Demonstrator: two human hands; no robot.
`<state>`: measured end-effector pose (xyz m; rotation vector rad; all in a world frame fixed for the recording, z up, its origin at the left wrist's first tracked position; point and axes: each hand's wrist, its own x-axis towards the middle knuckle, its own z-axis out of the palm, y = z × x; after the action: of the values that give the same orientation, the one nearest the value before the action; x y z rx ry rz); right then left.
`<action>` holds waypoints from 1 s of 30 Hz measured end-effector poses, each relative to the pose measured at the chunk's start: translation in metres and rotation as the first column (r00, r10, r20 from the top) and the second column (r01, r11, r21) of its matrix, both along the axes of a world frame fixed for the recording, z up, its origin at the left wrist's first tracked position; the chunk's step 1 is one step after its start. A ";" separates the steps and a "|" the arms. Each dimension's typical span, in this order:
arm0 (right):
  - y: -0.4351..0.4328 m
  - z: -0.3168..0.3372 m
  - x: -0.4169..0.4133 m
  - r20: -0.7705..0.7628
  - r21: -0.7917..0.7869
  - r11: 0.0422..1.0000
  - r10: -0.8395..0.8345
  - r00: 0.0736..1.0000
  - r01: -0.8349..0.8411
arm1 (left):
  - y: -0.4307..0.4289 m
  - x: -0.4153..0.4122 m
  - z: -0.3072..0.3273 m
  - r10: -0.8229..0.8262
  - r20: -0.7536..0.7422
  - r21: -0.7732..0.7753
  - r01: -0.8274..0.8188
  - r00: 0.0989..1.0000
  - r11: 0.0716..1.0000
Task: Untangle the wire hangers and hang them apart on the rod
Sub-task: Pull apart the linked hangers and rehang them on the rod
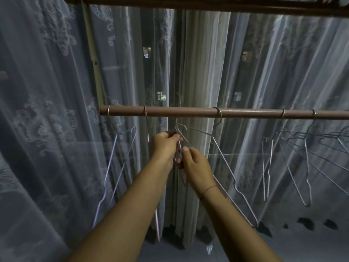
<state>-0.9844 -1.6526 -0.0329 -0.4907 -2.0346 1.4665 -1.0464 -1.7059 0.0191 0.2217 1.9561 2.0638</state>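
A brown rod (188, 111) runs across the middle of the view. Just below it, my left hand (164, 145) and my right hand (196, 165) both pinch a thin wire hanger (179, 137) whose hook rises behind the rod. Another wire hanger (226, 167) hangs by its hook just right of my hands and slants down behind my right forearm. A pale hanger (115, 167) hangs at the rod's left end. At the far right a tangle of several wire hangers (302, 148) hangs from two hooks.
Sheer patterned curtains (47, 110) hang close behind the rod, with a dark window behind them. A dark wooden beam (207, 4) crosses the top. The rod's left end (101, 110) is free; its right part runs out of view.
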 end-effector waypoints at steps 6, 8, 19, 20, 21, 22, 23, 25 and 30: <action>0.015 -0.022 0.012 -0.002 -0.085 0.996 0.022 1.000 -0.022 | 0.003 0.003 -0.024 0.038 0.015 -0.091 -0.036 0.999 0.995; 0.019 -0.027 0.013 0.014 -0.079 0.996 0.031 0.999 -0.029 | 0.002 0.004 -0.033 0.020 0.016 -0.085 -0.018 1.000 0.996; 0.037 -0.042 0.019 0.106 0.115 0.993 0.021 0.994 -0.034 | -0.036 0.017 -0.068 -0.109 -0.069 -0.360 0.077 0.992 0.930; 0.038 -0.044 0.020 0.125 0.144 0.988 0.030 0.992 -0.048 | -0.040 0.020 -0.069 -0.125 -0.085 -0.371 0.085 0.989 0.925; 0.038 -0.045 0.021 0.148 0.185 0.980 0.041 0.988 -0.068 | -0.044 0.022 -0.070 -0.145 -0.096 -0.388 0.097 0.985 0.917; 0.039 -0.047 0.023 0.180 0.241 0.966 0.048 0.983 -0.091 | -0.047 0.025 -0.071 -0.159 -0.105 -0.408 0.103 0.982 0.907; 0.040 -0.048 0.025 0.214 0.302 0.946 0.053 0.975 -0.118 | -0.051 0.027 -0.073 -0.173 -0.114 -0.436 0.107 0.978 0.893; 0.040 -0.049 0.030 0.290 0.398 0.897 0.074 0.954 -0.190 | -0.059 0.032 -0.078 -0.214 -0.149 -0.500 0.113 0.965 0.859; 0.036 -0.046 0.054 0.448 0.404 0.822 0.204 0.870 -0.400 | -0.072 0.042 -0.092 -0.268 -0.172 -0.548 0.134 0.948 0.826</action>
<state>-0.9308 -1.6168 -0.0788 -0.2525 -2.8044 0.9975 -1.0047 -1.7783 -0.0731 0.5510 2.4397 1.3409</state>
